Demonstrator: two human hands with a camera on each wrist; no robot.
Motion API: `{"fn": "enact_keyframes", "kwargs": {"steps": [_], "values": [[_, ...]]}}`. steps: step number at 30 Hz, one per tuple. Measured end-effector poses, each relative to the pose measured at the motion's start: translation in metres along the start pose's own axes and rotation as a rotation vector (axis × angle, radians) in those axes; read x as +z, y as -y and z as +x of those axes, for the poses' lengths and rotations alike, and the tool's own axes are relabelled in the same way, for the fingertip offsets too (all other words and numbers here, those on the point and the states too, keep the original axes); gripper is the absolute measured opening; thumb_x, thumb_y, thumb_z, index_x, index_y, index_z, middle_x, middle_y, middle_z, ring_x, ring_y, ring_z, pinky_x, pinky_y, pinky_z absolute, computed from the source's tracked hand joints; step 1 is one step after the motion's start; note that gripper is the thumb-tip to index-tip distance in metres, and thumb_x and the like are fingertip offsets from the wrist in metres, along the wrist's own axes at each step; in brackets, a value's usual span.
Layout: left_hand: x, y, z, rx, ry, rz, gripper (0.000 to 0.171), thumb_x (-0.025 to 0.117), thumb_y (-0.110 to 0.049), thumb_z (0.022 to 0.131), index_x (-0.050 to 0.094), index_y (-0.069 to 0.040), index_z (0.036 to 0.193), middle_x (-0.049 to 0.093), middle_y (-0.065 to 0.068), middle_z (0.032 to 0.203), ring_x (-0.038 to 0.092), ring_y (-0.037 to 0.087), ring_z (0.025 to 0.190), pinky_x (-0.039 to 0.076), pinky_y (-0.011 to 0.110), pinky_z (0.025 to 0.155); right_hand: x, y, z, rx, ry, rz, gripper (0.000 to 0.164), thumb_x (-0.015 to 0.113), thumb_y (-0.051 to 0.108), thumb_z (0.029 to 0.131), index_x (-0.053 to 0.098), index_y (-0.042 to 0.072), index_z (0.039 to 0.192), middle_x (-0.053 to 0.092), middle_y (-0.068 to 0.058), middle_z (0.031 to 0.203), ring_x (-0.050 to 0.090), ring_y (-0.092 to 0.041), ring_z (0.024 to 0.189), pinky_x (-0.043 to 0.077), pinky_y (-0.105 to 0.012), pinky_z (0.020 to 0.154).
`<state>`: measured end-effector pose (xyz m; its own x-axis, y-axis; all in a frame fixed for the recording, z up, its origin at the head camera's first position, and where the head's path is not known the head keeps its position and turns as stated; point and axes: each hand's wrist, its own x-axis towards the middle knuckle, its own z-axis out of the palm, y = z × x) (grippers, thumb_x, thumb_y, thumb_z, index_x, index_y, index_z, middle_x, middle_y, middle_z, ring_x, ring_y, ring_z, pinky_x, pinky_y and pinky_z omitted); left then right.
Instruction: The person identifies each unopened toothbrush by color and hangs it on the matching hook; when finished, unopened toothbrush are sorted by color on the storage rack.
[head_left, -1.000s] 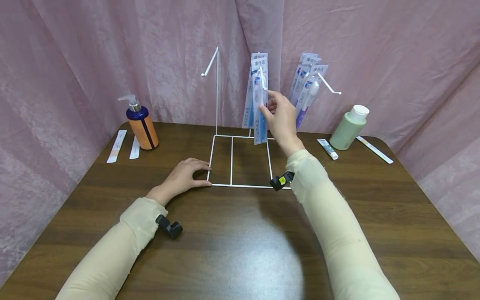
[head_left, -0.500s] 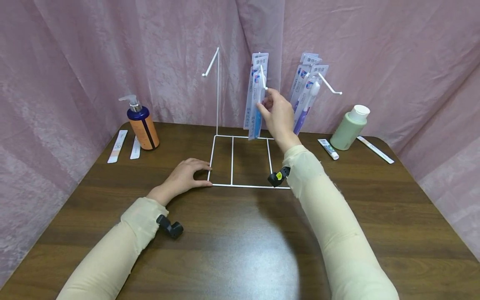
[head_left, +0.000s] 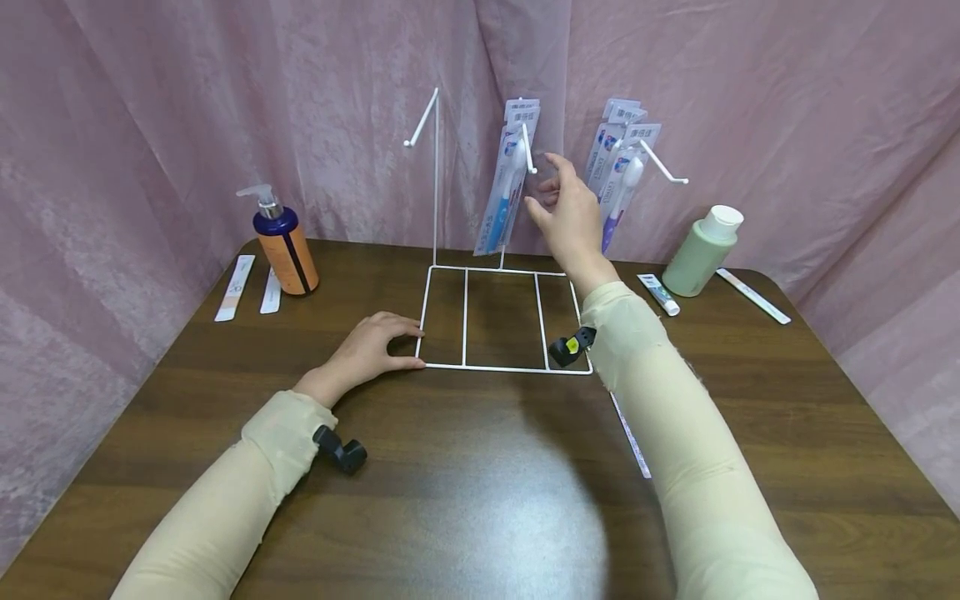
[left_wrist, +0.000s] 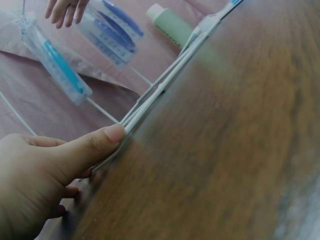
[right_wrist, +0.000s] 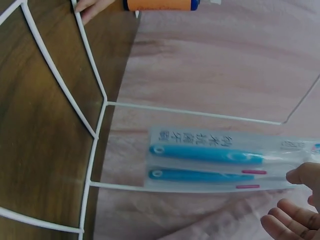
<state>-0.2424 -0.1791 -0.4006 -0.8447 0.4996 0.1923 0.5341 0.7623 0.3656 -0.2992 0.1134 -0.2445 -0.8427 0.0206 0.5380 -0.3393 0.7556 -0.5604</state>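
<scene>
A white wire display rack (head_left: pixel 465 321) stands on the table with three arms. Blue toothbrushes in clear packs (head_left: pixel 501 196) hang from its middle hook, tilted, their lower ends toward the left. Just right of them my right hand (head_left: pixel 573 212) is raised, fingers spread and apart from the packs; in the right wrist view its thumb (right_wrist: pixel 305 175) is close to the packs' upper part. Packed purple toothbrushes (head_left: pixel 622 183) hang on the right hook. My left hand (head_left: pixel 367 350) rests at the rack's front left corner, thumb (left_wrist: pixel 114 133) and fingers touching the base wire.
The left hook (head_left: pixel 422 121) is bare. An orange pump bottle (head_left: pixel 285 254) and two flat white packets (head_left: pixel 236 287) are at the left. Rightward are a toothpaste tube (head_left: pixel 658 294), a green bottle (head_left: pixel 701 250) and a white strip (head_left: pixel 752 296). A lavender-edged pack (head_left: pixel 632 437) lies by the right forearm.
My right hand has let go of the front blue toothbrush pack and moved slightly up and right. The pack's lower end has swung left. The left hand stays in place.
</scene>
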Motion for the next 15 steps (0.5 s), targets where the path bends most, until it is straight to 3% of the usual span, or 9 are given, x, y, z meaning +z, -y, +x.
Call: {"fn": "enact_keyframes", "kwargs": {"steps": [5,15], "values": [[-0.001,0.001,0.001,0.005,-0.002,-0.001,0.055,0.077,-0.044,0.077,0.067,-0.012,0.121,0.061,0.009,0.134,0.050,0.031,0.126,0.035,0.053,0.109,-0.014,-0.002,-0.002,-0.012,0.034,-0.018,0.058,0.069,0.017,0.087,0.045,0.011,0.140,0.069,-0.011,0.113,0.068,-0.025,0.101,0.051,-0.038,0.090],[-0.001,0.002,0.001,-0.008,0.014,0.000,0.055,0.076,-0.044,0.078,0.066,-0.012,0.122,0.059,0.009,0.135,0.048,0.031,0.128,0.034,0.054,0.109,-0.046,-0.006,-0.017,0.002,0.217,-0.098,0.055,0.068,0.021,0.087,0.049,0.010,0.137,0.070,-0.014,0.111,0.068,-0.029,0.099,0.051,-0.043,0.087]]}}
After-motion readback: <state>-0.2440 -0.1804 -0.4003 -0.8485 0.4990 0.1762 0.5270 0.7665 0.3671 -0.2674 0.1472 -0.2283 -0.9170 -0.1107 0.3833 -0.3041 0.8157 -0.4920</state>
